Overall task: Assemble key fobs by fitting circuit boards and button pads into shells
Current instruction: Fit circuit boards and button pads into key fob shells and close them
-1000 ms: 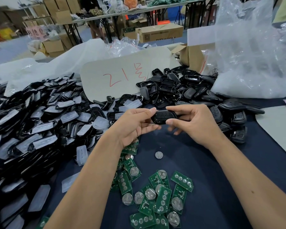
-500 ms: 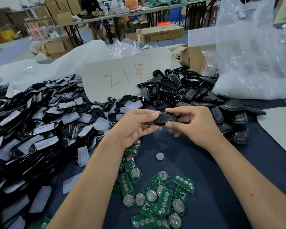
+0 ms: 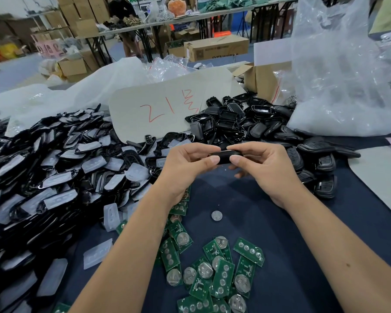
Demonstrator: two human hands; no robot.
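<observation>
The left hand [image 3: 185,163] and the right hand [image 3: 261,164] meet above the worktop [image 3: 280,222], both pinching one black key fob [image 3: 225,155] between thumb and curled fingers. The left grips its left end, the right its right end, thumbs on the near edge and fingers over the top. The fob is seen edge-on, a slim dark oval with a glossy upper rim; whether its two halves are fully seated cannot be told. Below the hands lie green circuit boards [image 3: 221,274] with round silver cells, and a loose coin cell [image 3: 216,215] sits apart. To the left spreads a heap of black shells with pale button pads [image 3: 54,163]; behind the hands, empty black shells [image 3: 233,118] are piled.
</observation>
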